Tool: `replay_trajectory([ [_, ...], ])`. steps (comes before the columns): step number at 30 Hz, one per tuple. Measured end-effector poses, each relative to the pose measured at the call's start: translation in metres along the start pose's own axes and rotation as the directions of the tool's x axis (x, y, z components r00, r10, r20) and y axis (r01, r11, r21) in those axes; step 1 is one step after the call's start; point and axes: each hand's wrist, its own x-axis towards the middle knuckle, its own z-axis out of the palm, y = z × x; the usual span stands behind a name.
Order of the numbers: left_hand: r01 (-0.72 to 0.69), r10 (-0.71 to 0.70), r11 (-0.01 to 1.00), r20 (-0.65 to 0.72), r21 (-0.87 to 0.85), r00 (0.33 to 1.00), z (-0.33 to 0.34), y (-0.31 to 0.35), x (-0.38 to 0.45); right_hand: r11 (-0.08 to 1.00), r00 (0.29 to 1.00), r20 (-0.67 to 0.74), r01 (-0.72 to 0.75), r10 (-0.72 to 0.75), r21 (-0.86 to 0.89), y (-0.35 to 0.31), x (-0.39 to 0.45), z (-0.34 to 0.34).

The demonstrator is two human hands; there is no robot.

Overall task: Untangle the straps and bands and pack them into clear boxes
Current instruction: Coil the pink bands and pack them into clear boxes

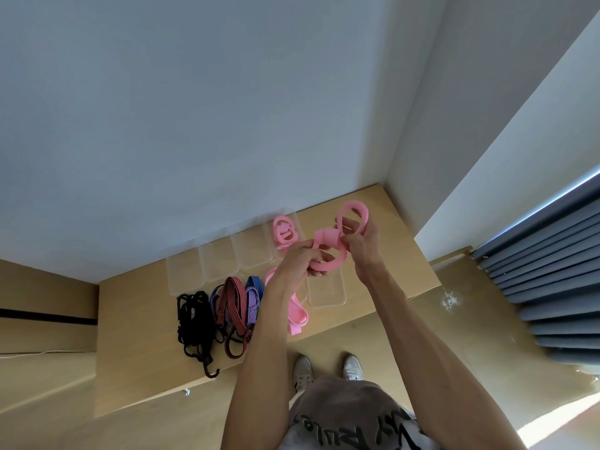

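Both hands hold a tangled pink band (328,251) above the wooden table (136,319). My left hand (300,259) grips its lower loop. My right hand (363,241) pinches it where an upper loop (352,214) rises. More pink band (297,311) lies on the table below my left forearm. A clear box (285,235) at the back holds coiled pink bands. Three clear boxes (216,264) stand in a row to its left, and another clear box (326,290) lies under my hands. Striped red, blue and purple straps (235,306) and a black cord bundle (194,319) lie at the left.
A white wall (194,125) runs directly behind the row of boxes. A grey curtain (552,271) hangs at the right. My shoes (324,368) stand on the floor just in front of the table's near edge.
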Motion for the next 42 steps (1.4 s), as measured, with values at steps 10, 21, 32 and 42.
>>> replay_trajectory([
  [10,0.028,-0.016,0.997,-0.178,0.065,0.984,0.013,0.013,0.012,0.99,0.98,0.195,-0.02,0.046,-0.136,-0.002,0.002,0.001],
  [21,-0.024,0.052,0.993,-0.238,0.118,0.97,0.009,0.009,-0.004,0.995,0.993,0.061,-0.1,0.101,-0.024,0.018,0.012,-0.007],
  [32,0.094,-0.141,0.986,-0.401,-0.135,0.905,-0.012,-0.002,-0.001,0.979,0.96,0.236,-0.112,0.151,-0.172,0.041,0.014,0.018],
  [42,0.116,-0.213,0.969,-0.492,-0.219,0.844,-0.067,-0.022,0.056,0.843,0.991,0.066,-0.066,0.119,-0.534,0.078,0.051,0.08],
])
